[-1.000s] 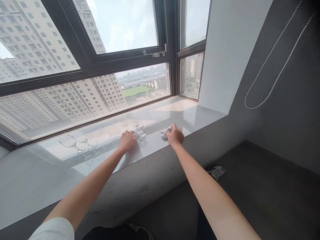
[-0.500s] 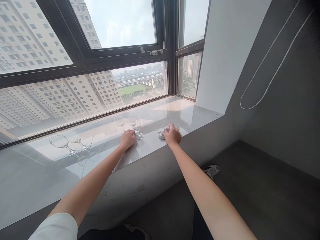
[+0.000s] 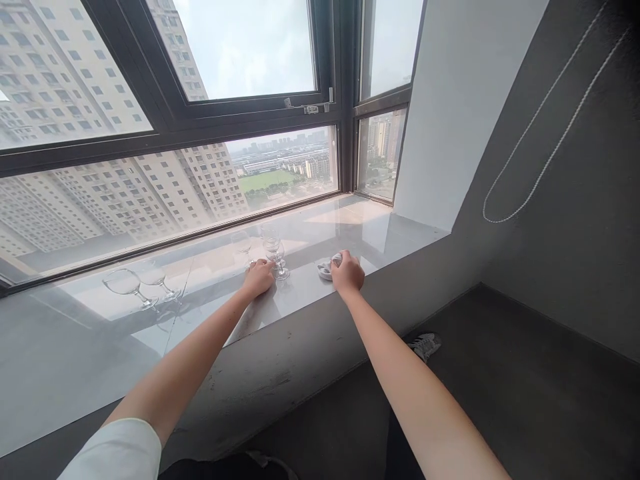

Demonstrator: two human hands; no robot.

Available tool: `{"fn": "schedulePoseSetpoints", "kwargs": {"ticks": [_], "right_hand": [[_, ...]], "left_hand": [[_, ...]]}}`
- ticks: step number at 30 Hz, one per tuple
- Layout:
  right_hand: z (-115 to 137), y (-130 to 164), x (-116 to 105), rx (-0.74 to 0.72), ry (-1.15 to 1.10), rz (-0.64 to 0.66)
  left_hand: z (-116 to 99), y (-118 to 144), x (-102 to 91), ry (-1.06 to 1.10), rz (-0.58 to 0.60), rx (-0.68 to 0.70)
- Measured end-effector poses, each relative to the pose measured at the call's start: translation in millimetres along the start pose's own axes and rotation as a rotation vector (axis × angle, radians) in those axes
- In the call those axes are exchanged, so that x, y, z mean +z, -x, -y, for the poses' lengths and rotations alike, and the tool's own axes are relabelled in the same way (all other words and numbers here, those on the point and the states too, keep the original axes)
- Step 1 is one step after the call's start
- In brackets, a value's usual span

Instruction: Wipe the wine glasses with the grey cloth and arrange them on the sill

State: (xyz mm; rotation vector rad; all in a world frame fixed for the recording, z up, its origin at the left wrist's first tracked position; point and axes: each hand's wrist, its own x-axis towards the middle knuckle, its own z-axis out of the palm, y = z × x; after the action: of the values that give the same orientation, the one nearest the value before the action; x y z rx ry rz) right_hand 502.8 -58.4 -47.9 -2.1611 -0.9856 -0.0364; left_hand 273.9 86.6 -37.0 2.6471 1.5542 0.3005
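Glossy stone sill [image 3: 350, 230], clear stemmed glasses [image 3: 278, 257]

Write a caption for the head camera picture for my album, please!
Left hand beside a stemmed glass, right hand on a white cloth, on a shiny windowsill.

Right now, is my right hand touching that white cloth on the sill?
Touching. The head view shows the right hand pressed over the white cloth, fingers covering part of it, no gap between them.
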Motion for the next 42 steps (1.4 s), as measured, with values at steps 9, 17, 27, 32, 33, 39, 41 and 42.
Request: {"fn": "schedulePoseSetpoints", "kwargs": {"ticks": [9,17,27,32,33,39,41,42], "right_hand": [[-1,1,1,-0.001,0.013,-0.006],[2,7,-4,0.028,0.070,0.007],[-1,3,-1,0.054,0.180,0.062],[-5,4,5,0.039,0.159,0.024],[-5,4,6,0.035,0.160,0.014],[-6,2,12,0.021,0.139,-0.028],[-7,1,13,0.019,0.130,-0.033],[-7,1,14,0.020,0.127,-0.035]], "left_hand": [[25,19,-29.6,0.016,-0.161,-0.065],[145,94,-80.3,0.007,-0.299,-0.453],[259,162,-93.1,0.179,-0.392,-0.908],[258,147,-81.7,0.253,-0.334,-0.779],[256,142,-79.7,0.265,-0.322,-0.754],[247,112,-71.8,0.313,-0.290,-0.733],[245,104,-70.5,0.321,-0.287,-0.757],[243,100,-70.1,0.324,-0.289,-0.769]]}}
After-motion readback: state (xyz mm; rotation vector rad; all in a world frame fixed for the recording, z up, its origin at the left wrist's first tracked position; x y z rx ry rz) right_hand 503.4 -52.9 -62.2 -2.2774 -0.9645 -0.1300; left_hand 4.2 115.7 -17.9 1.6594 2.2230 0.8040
